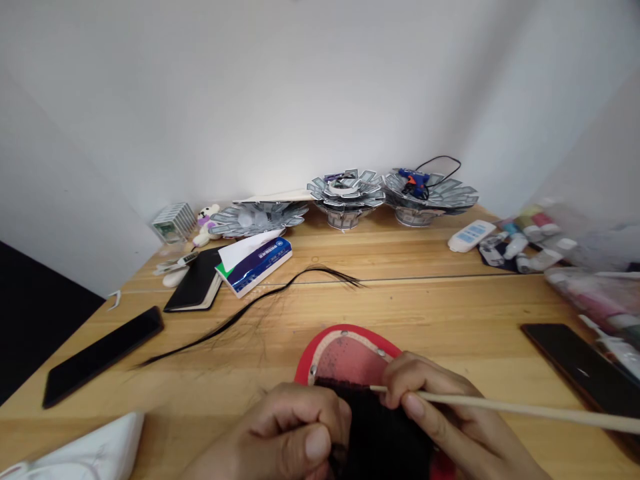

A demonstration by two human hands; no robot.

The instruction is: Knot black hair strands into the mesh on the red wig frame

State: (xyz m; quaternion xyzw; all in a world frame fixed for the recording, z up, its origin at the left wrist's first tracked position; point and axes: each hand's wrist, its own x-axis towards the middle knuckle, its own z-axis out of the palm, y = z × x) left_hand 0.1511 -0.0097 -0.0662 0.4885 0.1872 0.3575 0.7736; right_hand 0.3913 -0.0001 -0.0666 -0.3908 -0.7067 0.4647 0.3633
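Observation:
A red oval frame with small metal studs holds a reddish mesh near the table's front edge. Black hair covers the mesh's lower part, its top edge running in a line across it. My left hand is closed at the left of the hair, pinching dark strands between thumb and fingers. My right hand grips a thin pale stick, whose tip touches the mesh at the hair's top edge. A loose lock of black hair lies across the table behind the frame.
Phones lie at left and right. A blue tissue pack and black notebook are back left. Grey petalled bowls line the wall, one holding a glue gun. Tubes and bags crowd the right.

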